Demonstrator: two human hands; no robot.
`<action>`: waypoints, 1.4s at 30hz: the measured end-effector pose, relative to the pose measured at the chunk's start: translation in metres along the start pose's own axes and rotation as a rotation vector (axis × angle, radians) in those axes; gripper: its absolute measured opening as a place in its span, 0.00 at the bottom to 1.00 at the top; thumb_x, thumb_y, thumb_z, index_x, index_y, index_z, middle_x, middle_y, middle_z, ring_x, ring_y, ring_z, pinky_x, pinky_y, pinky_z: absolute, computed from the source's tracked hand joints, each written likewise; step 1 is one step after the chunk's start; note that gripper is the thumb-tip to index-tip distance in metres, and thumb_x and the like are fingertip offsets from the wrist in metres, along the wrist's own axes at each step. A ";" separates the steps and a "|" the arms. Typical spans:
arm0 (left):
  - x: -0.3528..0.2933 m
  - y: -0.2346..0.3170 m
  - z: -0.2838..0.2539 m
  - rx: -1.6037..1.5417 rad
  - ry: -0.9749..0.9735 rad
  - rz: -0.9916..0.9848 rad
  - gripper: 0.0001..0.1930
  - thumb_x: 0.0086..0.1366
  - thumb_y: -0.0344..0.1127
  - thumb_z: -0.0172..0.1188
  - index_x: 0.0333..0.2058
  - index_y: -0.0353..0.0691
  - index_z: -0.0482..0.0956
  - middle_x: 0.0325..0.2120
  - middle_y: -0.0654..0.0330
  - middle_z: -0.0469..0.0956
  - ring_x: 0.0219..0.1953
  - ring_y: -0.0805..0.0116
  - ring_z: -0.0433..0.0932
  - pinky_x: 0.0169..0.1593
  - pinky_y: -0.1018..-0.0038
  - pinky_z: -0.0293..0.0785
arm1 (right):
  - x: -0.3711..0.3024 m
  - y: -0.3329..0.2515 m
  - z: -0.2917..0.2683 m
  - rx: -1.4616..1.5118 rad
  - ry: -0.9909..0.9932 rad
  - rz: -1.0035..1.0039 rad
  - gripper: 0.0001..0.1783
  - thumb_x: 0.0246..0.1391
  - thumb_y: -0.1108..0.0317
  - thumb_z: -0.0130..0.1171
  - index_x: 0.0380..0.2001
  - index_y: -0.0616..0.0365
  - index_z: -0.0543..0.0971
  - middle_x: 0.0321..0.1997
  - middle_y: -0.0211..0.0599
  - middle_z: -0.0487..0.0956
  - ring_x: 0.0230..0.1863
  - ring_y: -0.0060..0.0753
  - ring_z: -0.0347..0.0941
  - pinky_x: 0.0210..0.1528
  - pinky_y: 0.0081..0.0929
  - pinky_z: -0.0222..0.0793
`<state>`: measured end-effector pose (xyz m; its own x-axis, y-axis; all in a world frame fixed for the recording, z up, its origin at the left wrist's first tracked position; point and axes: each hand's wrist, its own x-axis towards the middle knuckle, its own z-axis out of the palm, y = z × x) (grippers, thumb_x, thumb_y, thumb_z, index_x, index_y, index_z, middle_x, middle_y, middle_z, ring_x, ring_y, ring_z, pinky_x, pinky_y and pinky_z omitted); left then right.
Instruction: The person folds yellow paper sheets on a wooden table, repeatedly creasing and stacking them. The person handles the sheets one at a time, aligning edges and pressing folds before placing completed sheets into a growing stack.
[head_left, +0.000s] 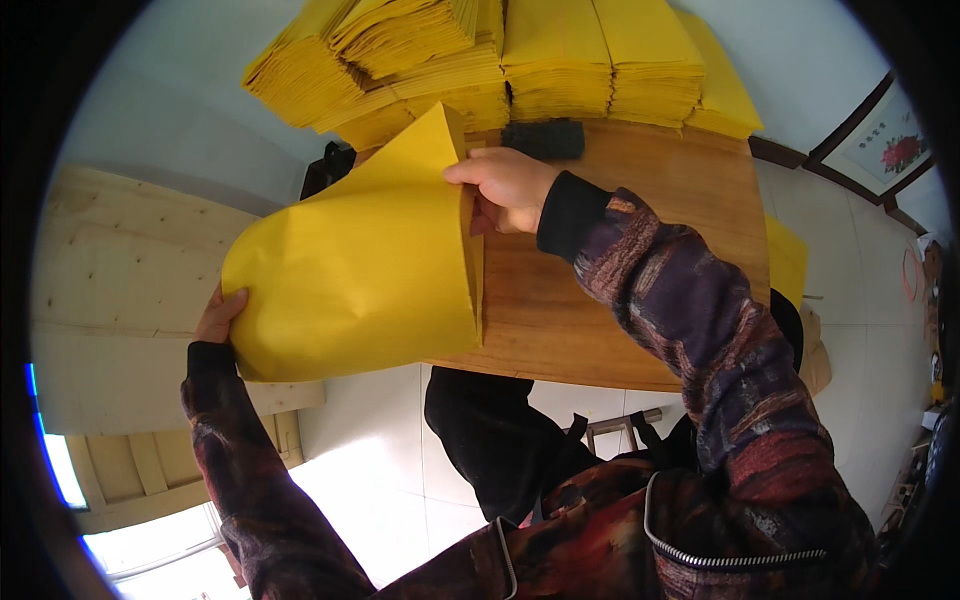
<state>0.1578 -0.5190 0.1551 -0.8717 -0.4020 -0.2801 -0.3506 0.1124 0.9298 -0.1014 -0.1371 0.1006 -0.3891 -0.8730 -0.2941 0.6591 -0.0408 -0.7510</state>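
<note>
Yellow paper (345,275) in the fingers (478,170), yellow stacks (556,70) beyond them; orange-brown table (600,320); black cuffs (570,212); sleeves (690,275) mottled purple, brown, red.

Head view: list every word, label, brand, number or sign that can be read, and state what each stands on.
Framed picture: a row of small dark characters beside a red flower; too small to quote reliably.
Folded yellow sheet, in both hands: no writing shows.
Yellow stacks: no writing I can make out.
Clutter at the far right edge: too small and blurred to read.
</note>
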 end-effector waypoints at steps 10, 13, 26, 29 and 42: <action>0.051 -0.068 0.020 -0.081 0.007 -0.048 0.23 0.65 0.29 0.54 0.59 0.43 0.65 0.50 0.62 0.74 0.50 0.68 0.74 0.54 0.71 0.70 | 0.031 0.044 -0.027 -0.100 0.193 -0.087 0.15 0.59 0.69 0.47 0.49 0.60 0.66 0.44 0.43 0.75 0.39 0.36 0.77 0.33 0.39 0.79; 0.062 -0.085 0.021 -0.042 0.052 -0.124 0.23 0.65 0.29 0.54 0.59 0.42 0.64 0.48 0.59 0.75 0.49 0.67 0.75 0.54 0.71 0.70 | 0.030 0.056 -0.043 -0.117 0.210 0.005 0.16 0.61 0.67 0.45 0.52 0.57 0.63 0.46 0.42 0.73 0.39 0.35 0.77 0.34 0.39 0.79; 0.069 -0.127 0.039 0.226 0.113 -0.258 0.24 0.69 0.45 0.49 0.57 0.37 0.65 0.48 0.60 0.73 0.48 0.70 0.71 0.52 0.72 0.68 | 0.036 0.064 -0.048 -0.168 0.268 -0.027 0.14 0.62 0.66 0.45 0.49 0.59 0.66 0.43 0.41 0.75 0.41 0.32 0.75 0.38 0.35 0.78; 0.068 -0.128 0.054 0.262 0.078 -0.149 0.25 0.68 0.48 0.50 0.56 0.35 0.66 0.48 0.58 0.74 0.49 0.70 0.72 0.53 0.73 0.67 | 0.050 0.079 -0.042 -0.193 0.448 -0.198 0.12 0.62 0.68 0.46 0.45 0.63 0.69 0.43 0.39 0.75 0.44 0.30 0.73 0.44 0.30 0.72; 0.070 -0.129 0.061 0.276 0.116 -0.107 0.27 0.66 0.46 0.53 0.58 0.36 0.64 0.50 0.56 0.74 0.50 0.68 0.72 0.54 0.73 0.68 | 0.059 0.093 -0.033 -0.366 0.622 -0.379 0.13 0.62 0.66 0.44 0.44 0.65 0.67 0.44 0.44 0.74 0.45 0.36 0.70 0.49 0.31 0.65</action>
<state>0.1211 -0.5066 0.0006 -0.7857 -0.5238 -0.3291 -0.5316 0.2997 0.7922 -0.0846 -0.1762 -0.0058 -0.9008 -0.3975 -0.1750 0.2005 -0.0233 -0.9794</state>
